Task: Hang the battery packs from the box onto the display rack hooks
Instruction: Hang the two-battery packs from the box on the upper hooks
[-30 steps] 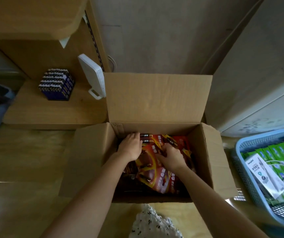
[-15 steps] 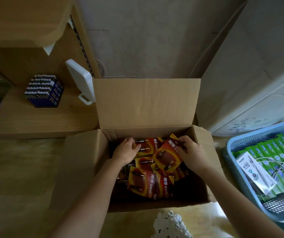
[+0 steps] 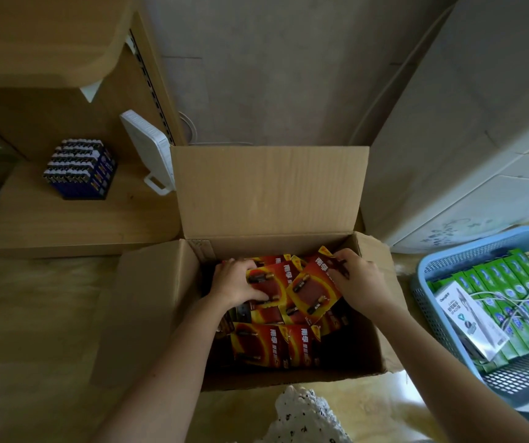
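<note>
Inside the open brown cardboard box (image 3: 269,190), which sits on the wood-tone floor with its flaps folded out, the red-and-yellow carded battery packs (image 3: 266,343) lie in a loose, overlapping heap; none is out of it yet. Your left hand (image 3: 236,282) is among them, fingers curled over the edge of the left-side pack (image 3: 272,279) and thumb across its face: grip closed on that card, most likely to steady the heap while the other side works. Your right hand (image 3: 360,282) pinches the top corner of a tilted pack (image 3: 314,286) raised above its neighbours at that end. The grip is narrow, thumb and fingertips on the card's edge, probably because the thin card offers little else to take. Judgement: picking stage, hanging not begun. No display rack hooks show in this view, so you will have to turn to find them. Note the slick overlapping cards: a second pack may ride up with the first. Beside the box on your right stands a light-blue perforated plastic basket (image 3: 429,273) of green cartons (image 3: 512,282), not part of this job.
</note>
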The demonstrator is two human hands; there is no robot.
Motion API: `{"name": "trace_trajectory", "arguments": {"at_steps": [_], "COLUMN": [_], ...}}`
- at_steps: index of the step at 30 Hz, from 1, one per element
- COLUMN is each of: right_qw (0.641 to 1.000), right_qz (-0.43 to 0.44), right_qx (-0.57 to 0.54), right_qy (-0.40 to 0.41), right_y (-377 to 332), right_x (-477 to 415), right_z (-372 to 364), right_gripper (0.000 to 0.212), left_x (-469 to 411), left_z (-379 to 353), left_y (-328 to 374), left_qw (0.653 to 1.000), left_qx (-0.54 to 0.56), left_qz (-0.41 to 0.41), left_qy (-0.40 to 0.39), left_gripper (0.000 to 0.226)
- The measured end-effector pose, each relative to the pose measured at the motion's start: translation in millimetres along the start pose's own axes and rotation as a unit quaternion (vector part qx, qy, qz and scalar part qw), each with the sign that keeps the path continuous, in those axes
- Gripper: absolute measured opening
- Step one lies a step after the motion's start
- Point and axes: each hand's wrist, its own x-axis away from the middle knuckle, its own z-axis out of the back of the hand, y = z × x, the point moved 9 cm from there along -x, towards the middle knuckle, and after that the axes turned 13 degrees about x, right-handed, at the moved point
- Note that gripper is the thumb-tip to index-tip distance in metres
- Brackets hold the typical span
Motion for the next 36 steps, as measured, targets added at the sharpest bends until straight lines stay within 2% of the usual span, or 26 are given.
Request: {"name": "trace_trajectory", "arguments": {"at_steps": [4,9,13,15,18,20,23,26,29,31,36], "right_qw": [1.000,1.000,0.998,0.998,0.995,0.978,0.967,0.977,0.983,0.983,0.965], "right_qz": [0.006,0.022,0.036,0.038,0.010,-0.001,0.019,0.048,0.067,0.075,0.072], "right_qx": [0.013,0.008,-0.011,-0.003,-0.093,-0.175,-0.192,-0.129,-0.100,-0.119,-0.241], "right_qy": [-0.008,-0.005,0.056,0.051,-0.037,-0.113,-0.168,-0.162,-0.138,-0.118,-0.069], "right_y": [0.3,-4.6,-23.7,-38.2,-58.1,-75.6,-111.7,-153.6,-197.0,-227.6,-302.5], "right_x": [-0.5,4.3,18.5,27.7,50.3,73.9,115.2,158.3,200.4,228.6,289.5], "right_z": [0.6,8.7,49.6,71.9,101.1,124.9,179.3,244.9,310.6,354.4,440.7], "right_gripper": [0.039,0.037,0.033,0.033,0.038,0.043,0.027,0.013,0.026,0.032,0.029], "left_x": [-5.6,2.8,26.7,47.4,90.3,124.0,178.1,237.3,297.9,339.0,432.0], "left_z": [-25.3,-23.6,8.5,34.3,77.9,112.0,171.1,235.2,299.0,340.3,431.4], "left_y": [3.2,-2.7,8.2,20.7,43.8,61.9,95.0,132.4,176.5,205.6,248.2], "left_qw": [0.992,0.978,0.958,0.947,0.933,0.928,0.923,0.918,0.903,0.889,0.878], "left_qx": [-0.011,0.162,0.270,0.311,0.350,0.360,0.369,0.376,0.405,0.431,0.442], "left_qz": [-0.030,0.017,0.044,0.054,0.078,0.095,0.108,0.115,0.104,0.093,0.070], "left_qy": [-0.120,-0.134,-0.082,-0.055,-0.025,-0.009,0.023,0.061,0.097,0.122,0.168], "left_gripper": [0.035,0.026,0.025,0.025,0.026,0.028,0.030,0.031,0.034,0.031,0.035]}}
